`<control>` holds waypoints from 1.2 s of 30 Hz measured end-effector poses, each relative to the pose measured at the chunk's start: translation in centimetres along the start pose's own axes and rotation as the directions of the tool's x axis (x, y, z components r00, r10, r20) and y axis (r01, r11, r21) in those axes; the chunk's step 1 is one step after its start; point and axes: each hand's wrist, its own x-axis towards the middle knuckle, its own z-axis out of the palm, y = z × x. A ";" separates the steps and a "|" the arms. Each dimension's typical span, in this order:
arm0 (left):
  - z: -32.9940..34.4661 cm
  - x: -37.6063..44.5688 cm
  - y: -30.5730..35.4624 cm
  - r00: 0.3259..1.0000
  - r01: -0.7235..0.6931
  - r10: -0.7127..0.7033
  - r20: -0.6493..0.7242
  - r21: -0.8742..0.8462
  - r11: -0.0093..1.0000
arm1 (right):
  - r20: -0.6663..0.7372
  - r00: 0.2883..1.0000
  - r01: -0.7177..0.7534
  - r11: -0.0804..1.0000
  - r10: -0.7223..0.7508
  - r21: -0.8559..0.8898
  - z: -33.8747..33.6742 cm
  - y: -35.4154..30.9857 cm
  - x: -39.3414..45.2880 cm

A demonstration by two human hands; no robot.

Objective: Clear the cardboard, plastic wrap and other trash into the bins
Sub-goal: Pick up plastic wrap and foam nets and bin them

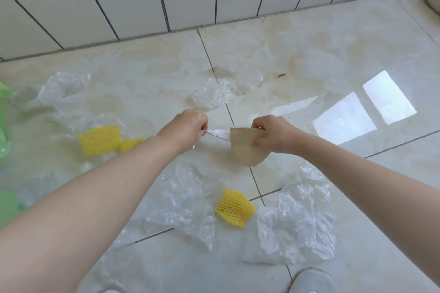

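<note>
Both hands up, trash between them
Right hand grips the cardboard piece; left hand pinches a white scrap just left of it.

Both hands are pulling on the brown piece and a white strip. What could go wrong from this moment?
1. The white strip, pinched by the left hand, may tear off suddenly from the cardboard piece that the right hand grips.
2. Clear plastic wrap lies on the glossy floor near the shoe; stepping on it could cause a slip.
</note>
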 end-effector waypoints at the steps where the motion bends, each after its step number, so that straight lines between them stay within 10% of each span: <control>1: -0.6 -0.7 -0.3 1.000 0.022 -0.022 -0.015 0.007 1.000 | -0.007 1.000 0.013 1.000 -0.013 0.008 0.1 -0.7 0.0; 22: -15.6 -17.5 -5.2 0.900 0.273 -0.266 -0.346 -0.031 0.962 | -0.054 0.915 0.369 0.885 -0.399 -0.283 -4.4 -21.7 -7.6; 36: -25.3 -34.4 -5.6 0.665 0.278 -0.324 -0.672 -0.180 0.943 | -0.017 0.871 0.430 0.778 -0.491 -0.458 -5.4 -29.5 -16.3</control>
